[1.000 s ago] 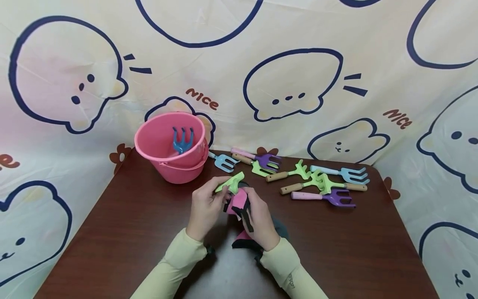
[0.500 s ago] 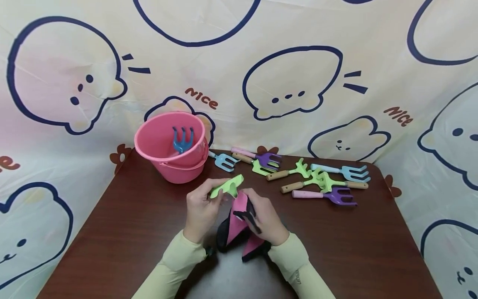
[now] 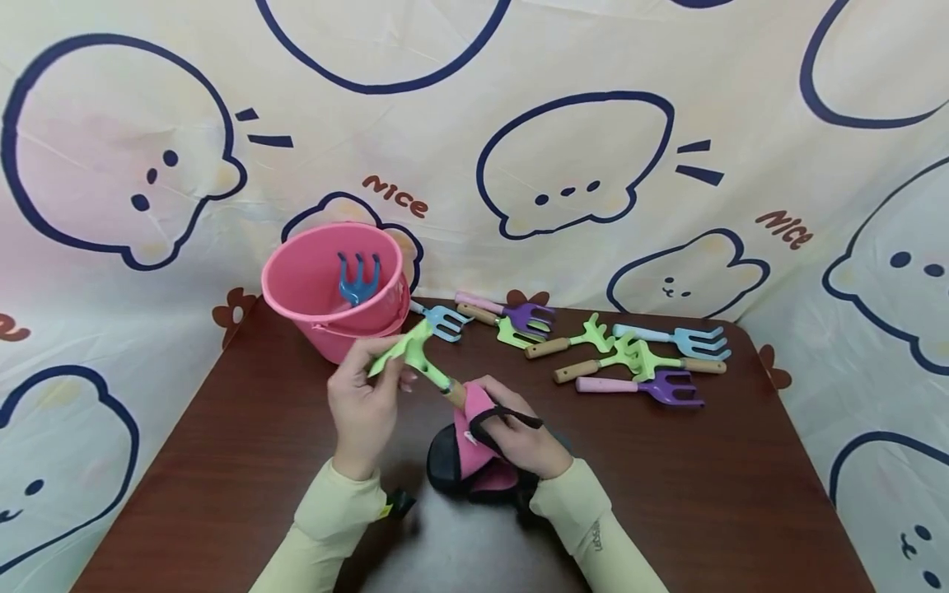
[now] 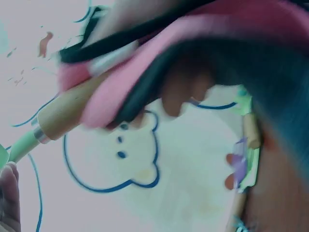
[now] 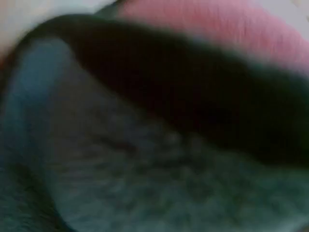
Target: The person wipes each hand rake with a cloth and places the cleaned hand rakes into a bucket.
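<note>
A small green garden trowel (image 3: 415,356) with a wooden handle slants between both hands. My left hand (image 3: 365,403) pinches its broad green head, which the fingers partly cover. With my right hand (image 3: 522,428) I grip a pink cloth piece (image 3: 467,445) with black edging and a black strap, folded around the handle's end. In the left wrist view, the wooden handle (image 4: 67,108) emerges from the pink fold. Dark fuzzy cloth (image 5: 145,183) fills most of the blurred right wrist view. What the cloth piece is cannot be told.
Two nested pink buckets (image 3: 296,280) stand at the back left, a blue hand fork (image 3: 359,282) inside. Along the table's back lie a light blue fork (image 3: 443,319), a purple fork (image 3: 670,387) and several green-headed tools (image 3: 593,333). A patterned sheet (image 3: 415,132) hangs behind.
My left hand has moved left with the trowel head, away from the right hand. More of the trowel's neck and wooden handle now shows outside the pink cloth.
</note>
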